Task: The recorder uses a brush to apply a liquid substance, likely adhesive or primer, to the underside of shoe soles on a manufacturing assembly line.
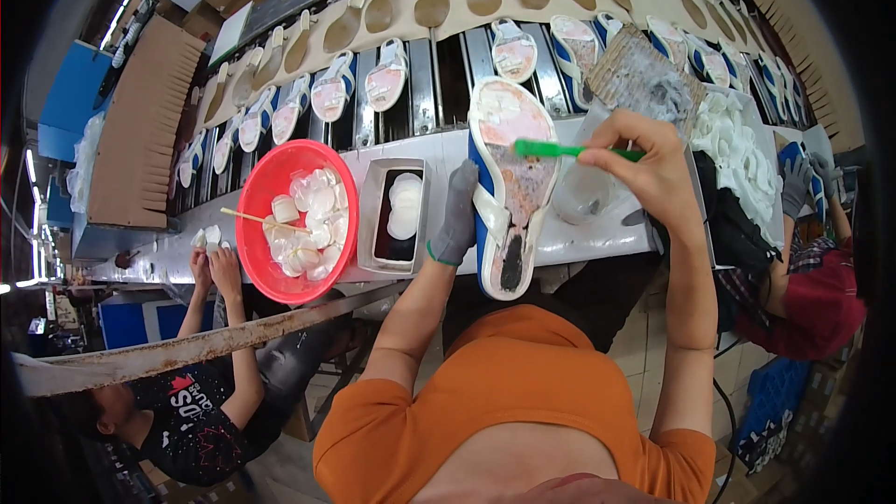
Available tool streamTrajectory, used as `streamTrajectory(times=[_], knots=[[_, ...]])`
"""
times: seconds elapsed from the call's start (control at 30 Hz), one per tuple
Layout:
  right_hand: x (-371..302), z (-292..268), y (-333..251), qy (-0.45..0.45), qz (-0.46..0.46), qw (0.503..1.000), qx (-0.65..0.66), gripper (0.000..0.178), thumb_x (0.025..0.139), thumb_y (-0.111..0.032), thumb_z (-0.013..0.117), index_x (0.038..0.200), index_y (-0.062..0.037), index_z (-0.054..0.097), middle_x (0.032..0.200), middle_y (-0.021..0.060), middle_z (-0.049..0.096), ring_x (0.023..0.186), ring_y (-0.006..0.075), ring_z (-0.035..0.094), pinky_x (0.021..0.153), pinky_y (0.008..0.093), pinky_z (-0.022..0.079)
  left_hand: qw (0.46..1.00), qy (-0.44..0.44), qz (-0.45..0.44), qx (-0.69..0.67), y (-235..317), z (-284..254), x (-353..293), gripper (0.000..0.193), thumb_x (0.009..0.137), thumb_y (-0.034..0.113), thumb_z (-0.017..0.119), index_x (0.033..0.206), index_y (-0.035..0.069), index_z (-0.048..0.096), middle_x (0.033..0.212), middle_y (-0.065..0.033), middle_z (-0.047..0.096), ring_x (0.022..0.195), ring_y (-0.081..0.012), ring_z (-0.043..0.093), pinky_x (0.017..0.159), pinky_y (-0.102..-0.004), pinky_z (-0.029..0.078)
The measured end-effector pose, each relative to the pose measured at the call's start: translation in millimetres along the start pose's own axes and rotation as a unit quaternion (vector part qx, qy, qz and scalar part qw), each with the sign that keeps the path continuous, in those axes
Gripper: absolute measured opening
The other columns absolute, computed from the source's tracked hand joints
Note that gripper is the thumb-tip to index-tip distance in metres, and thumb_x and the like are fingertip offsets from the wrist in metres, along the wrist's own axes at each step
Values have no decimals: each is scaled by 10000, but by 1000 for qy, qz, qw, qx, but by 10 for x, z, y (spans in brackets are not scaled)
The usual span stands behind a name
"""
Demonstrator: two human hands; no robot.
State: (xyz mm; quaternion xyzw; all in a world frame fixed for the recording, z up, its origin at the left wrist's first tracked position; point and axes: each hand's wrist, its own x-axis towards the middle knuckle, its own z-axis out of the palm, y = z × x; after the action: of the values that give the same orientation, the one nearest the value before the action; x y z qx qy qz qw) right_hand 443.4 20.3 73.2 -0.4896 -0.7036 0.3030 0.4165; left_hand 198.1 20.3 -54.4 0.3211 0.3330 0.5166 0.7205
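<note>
My left hand, in a grey glove, grips the side of a white-edged sandal with a blue side. The sandal's pinkish, grey-smeared face is turned up toward me, and a white strap shows at its left edge. Between the thumb and fingers of my bare right hand is a green toothbrush, its head against the middle of the sandal. A translucent plastic cup stands just right of the sandal, below my right hand.
A red basin of white discs and a white tray stand left. Behind, a conveyor carries several sandals and tan soles. Stained cardboard and white material lie right. Co-workers sit on both sides.
</note>
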Motion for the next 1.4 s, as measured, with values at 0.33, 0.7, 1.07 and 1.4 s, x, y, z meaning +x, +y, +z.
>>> streamTrajectory(times=[0.33,0.7,1.07,1.4], knots=[[-430,285,-165,-125,-65,985,-102,186,771,-109,821,796,-7,667,779,72,663,678,183,642,586,303,467,999,33,8,-29,65,-14,167,659,1006,537,462,1423,26,473,1295,-139,621,1093,-218,654,940,-352,534],[147,23,-2,55,-58,987,-138,147,816,-111,781,798,-8,678,751,87,653,628,187,610,562,304,448,986,-67,-26,149,-41,-333,17,758,888,566,640,1383,18,469,1273,-106,600,1128,-202,613,966,-370,520],[-404,-201,27,-107,-95,987,-69,202,802,-228,807,823,-79,673,782,41,640,684,235,644,602,357,477,999,-9,-19,34,-265,-483,150,679,935,497,605,1420,43,468,1287,-108,604,1153,-210,597,997,-369,499],[-798,-2045,1335,287,317,868,-252,378,686,-229,876,950,7,745,837,195,716,830,256,718,716,356,530,992,1,-12,-125,-287,-325,283,773,967,564,528,1520,59,339,1469,-144,479,1287,-301,523,1051,-430,470]])
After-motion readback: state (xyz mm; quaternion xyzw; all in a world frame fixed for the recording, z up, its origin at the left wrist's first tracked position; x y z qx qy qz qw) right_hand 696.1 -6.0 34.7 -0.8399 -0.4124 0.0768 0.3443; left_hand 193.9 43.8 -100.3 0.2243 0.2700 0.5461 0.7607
